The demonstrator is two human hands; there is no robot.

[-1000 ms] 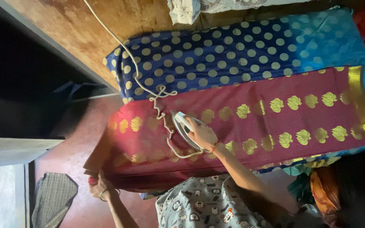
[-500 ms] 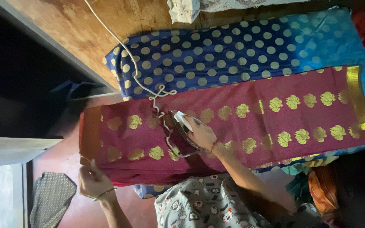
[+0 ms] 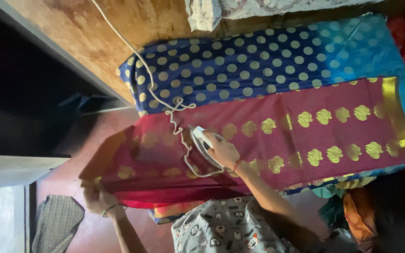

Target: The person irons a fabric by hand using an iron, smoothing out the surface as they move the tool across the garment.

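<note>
The right hand (image 3: 222, 151) is closed around the handle of the iron (image 3: 203, 143), which rests sole-down on the maroon sari (image 3: 277, 136) near its middle; a white cord (image 3: 152, 89) runs from the iron in loops across the cloth and away to the far left over the wooden desk (image 3: 94, 33); the left hand (image 3: 98, 199) pinches the sari's left end, holding it lifted and stretched off the edge, above the reddish floor (image 3: 85, 234); the sari bears gold leaf motifs and a gold border at the right; it lies over a blue cloth (image 3: 258, 61) with pale dots, spread on the far side; a dark patterned mat (image 3: 57, 222) lies on the floor at the near left.
</note>
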